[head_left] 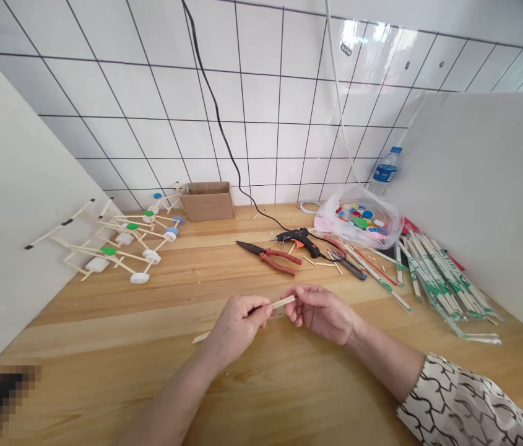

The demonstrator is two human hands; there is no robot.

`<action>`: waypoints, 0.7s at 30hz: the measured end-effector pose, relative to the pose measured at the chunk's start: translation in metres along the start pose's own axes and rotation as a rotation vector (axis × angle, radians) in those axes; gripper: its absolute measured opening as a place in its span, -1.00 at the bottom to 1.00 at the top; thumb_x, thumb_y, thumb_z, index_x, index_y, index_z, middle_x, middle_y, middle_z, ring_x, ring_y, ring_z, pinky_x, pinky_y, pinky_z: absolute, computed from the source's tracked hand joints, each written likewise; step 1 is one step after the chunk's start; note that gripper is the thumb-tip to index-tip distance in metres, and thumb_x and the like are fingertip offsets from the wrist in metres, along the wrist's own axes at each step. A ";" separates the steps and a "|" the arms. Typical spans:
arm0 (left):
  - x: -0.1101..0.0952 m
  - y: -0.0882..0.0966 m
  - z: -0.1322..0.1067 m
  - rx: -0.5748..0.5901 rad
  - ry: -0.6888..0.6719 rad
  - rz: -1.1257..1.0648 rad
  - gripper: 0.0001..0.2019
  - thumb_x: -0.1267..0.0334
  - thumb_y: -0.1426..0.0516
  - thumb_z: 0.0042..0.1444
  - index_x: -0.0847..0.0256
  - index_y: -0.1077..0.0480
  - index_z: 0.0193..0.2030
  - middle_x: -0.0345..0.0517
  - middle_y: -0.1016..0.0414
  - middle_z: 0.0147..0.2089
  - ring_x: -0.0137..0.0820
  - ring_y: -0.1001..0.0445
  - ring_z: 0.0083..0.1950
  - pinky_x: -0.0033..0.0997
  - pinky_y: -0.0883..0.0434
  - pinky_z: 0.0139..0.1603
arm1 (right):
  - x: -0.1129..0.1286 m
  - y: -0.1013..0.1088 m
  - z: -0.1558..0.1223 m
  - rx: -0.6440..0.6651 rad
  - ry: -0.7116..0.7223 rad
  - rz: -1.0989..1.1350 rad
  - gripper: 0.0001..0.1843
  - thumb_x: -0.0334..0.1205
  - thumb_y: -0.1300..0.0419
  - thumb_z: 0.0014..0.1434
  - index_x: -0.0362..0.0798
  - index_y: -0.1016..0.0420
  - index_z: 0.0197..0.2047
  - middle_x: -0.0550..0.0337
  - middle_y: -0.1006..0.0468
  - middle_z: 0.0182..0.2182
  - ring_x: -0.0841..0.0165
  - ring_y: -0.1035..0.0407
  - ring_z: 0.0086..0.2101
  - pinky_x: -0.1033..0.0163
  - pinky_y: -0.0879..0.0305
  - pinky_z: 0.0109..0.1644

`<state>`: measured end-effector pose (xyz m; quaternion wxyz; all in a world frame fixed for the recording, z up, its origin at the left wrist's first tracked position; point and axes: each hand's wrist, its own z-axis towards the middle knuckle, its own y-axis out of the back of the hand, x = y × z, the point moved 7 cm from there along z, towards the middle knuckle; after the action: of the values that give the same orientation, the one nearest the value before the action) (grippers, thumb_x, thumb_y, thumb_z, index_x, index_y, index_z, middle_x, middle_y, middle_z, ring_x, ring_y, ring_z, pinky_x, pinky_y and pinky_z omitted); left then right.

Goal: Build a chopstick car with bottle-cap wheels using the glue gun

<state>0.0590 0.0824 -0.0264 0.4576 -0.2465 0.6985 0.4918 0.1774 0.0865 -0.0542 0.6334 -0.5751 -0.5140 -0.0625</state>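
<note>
My left hand (239,323) is closed, pinching short pale wooden sticks (283,302) between thumb and fingers. They look like cut chopstick pieces lying together, pointing right. My right hand (319,311) is at their far end, palm turned up, fingers loosely curled and thumb apart. The stick ends show in front of its fingertips; whether they touch I cannot tell. Another pale stick (200,337) lies on the table, partly hidden by my left wrist. Beyond the hands are red-handled pliers (270,255) and a black glue gun (301,240) with its cord.
Stick frames with bottle-cap wheels (138,277) stand at left, near a cardboard box (208,201). At right are a bag of coloured caps (358,217), wrapped chopsticks (447,279), a utility knife (351,266) and a water bottle (385,170). White panels (497,198) flank the wooden table (289,396).
</note>
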 end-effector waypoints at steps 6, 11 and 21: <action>0.000 -0.002 0.000 0.012 -0.003 -0.011 -0.70 0.20 0.06 0.09 0.23 -0.14 -0.63 -0.32 -0.05 -0.64 -0.52 -0.04 -0.57 -0.51 0.00 -0.53 | -0.001 -0.001 -0.001 -0.009 -0.002 0.001 -0.83 -0.27 -0.27 0.02 -0.23 -0.50 -0.36 0.16 -0.52 -0.57 0.51 -0.36 -0.57 0.42 -0.19 -0.47; -0.002 -0.004 -0.002 0.017 -0.010 0.000 -0.71 0.21 0.06 0.08 0.23 -0.15 -0.64 -0.32 -0.05 -0.64 -0.52 -0.04 -0.57 -0.51 0.01 -0.53 | -0.003 0.000 -0.002 -0.025 -0.009 0.013 -0.84 -0.28 -0.32 -0.04 -0.21 -0.49 -0.42 0.17 -0.52 -0.59 0.52 -0.36 -0.57 0.43 -0.18 -0.47; 0.000 -0.002 -0.001 -0.020 0.002 -0.014 -0.71 0.22 0.05 0.07 0.23 -0.16 -0.63 -0.32 -0.07 -0.64 -0.51 -0.06 -0.58 -0.51 0.00 -0.54 | 0.008 0.001 -0.004 -0.097 0.051 -0.185 -0.72 -0.11 -0.27 -0.01 -0.19 -0.51 -0.36 0.15 -0.51 -0.56 0.50 -0.34 -0.56 0.39 -0.16 -0.48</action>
<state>0.0600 0.0805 -0.0267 0.4579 -0.2564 0.6922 0.4954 0.1838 0.0880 -0.0478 0.6093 -0.5533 -0.5450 -0.1599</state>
